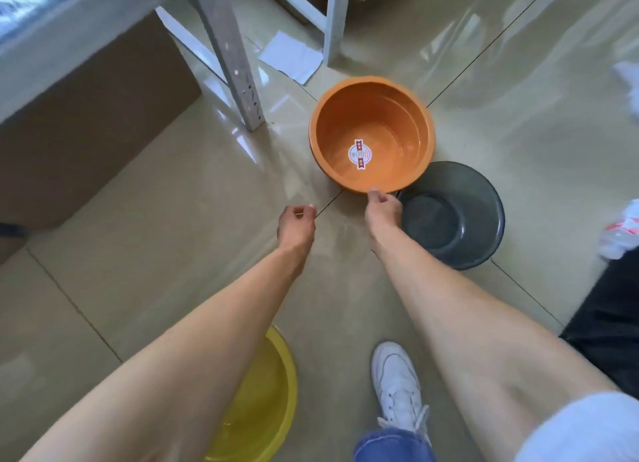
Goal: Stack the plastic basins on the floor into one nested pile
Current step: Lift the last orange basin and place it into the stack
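An orange basin with a round sticker inside is tilted toward me above the tiled floor. My right hand pinches its near rim. Its right side overlaps a dark grey basin that stands on the floor just behind my right wrist. A yellow basin lies on the floor near my feet, partly hidden under my left forearm. My left hand hovers to the left of the orange basin with its fingers curled in and nothing in it.
A grey metal table leg and a brown cardboard box stand to the left. A second white leg is behind, with white paper on the floor. My white shoe is below; crumpled wrappers lie at the right.
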The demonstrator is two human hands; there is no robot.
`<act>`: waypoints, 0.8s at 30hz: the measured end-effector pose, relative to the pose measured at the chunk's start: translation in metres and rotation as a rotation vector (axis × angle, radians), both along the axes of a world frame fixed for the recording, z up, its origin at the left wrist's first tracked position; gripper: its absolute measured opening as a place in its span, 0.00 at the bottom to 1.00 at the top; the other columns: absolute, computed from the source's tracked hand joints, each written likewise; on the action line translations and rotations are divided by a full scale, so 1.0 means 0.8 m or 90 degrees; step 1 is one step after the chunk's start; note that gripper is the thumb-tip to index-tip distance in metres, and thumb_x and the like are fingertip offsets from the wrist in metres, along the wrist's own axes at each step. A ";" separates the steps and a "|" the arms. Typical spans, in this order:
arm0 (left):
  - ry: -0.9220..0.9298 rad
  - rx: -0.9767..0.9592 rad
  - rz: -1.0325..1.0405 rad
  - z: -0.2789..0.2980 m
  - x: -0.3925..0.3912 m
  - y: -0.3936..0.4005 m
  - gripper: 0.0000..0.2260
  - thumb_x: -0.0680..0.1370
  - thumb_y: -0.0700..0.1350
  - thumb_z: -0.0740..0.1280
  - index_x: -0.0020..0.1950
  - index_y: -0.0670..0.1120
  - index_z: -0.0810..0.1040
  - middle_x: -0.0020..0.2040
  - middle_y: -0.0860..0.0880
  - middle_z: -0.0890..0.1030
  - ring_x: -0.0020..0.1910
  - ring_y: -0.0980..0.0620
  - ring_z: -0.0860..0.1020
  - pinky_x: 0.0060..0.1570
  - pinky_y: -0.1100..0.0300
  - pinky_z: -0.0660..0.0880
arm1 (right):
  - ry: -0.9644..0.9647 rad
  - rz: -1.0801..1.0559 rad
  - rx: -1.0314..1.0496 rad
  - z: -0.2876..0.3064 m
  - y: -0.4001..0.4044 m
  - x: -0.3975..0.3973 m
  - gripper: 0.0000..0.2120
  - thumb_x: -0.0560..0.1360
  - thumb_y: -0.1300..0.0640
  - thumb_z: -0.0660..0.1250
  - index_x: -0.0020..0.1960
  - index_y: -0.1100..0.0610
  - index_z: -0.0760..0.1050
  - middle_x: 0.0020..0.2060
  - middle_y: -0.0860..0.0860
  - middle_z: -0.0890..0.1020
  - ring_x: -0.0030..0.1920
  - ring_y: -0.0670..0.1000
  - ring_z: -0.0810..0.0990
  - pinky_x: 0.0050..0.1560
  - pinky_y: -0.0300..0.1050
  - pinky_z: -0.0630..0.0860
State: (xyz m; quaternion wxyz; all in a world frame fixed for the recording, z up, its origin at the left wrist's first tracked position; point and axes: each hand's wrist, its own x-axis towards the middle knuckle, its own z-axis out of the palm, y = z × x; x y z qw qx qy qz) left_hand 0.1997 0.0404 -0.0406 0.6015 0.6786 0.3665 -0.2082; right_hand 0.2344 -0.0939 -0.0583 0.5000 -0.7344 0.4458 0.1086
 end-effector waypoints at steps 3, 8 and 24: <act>0.008 0.033 0.019 -0.025 0.051 -0.030 0.24 0.76 0.55 0.63 0.68 0.44 0.70 0.65 0.45 0.76 0.62 0.44 0.77 0.65 0.46 0.74 | -0.026 -0.003 -0.030 -0.021 -0.042 0.050 0.17 0.78 0.46 0.61 0.55 0.59 0.76 0.57 0.58 0.81 0.57 0.59 0.79 0.56 0.47 0.74; -0.012 0.104 0.070 -0.068 0.124 -0.064 0.28 0.78 0.53 0.63 0.75 0.46 0.62 0.74 0.45 0.68 0.71 0.45 0.69 0.72 0.49 0.66 | -0.048 -0.011 -0.088 -0.042 -0.104 0.133 0.23 0.76 0.43 0.64 0.62 0.59 0.74 0.60 0.57 0.79 0.60 0.58 0.78 0.62 0.51 0.74; 0.004 0.093 0.249 -0.129 0.193 -0.094 0.18 0.74 0.34 0.58 0.63 0.45 0.72 0.57 0.43 0.80 0.55 0.41 0.79 0.60 0.46 0.77 | 0.004 -0.006 -0.058 -0.101 -0.174 0.222 0.17 0.77 0.55 0.61 0.65 0.57 0.72 0.58 0.57 0.81 0.57 0.60 0.81 0.61 0.56 0.77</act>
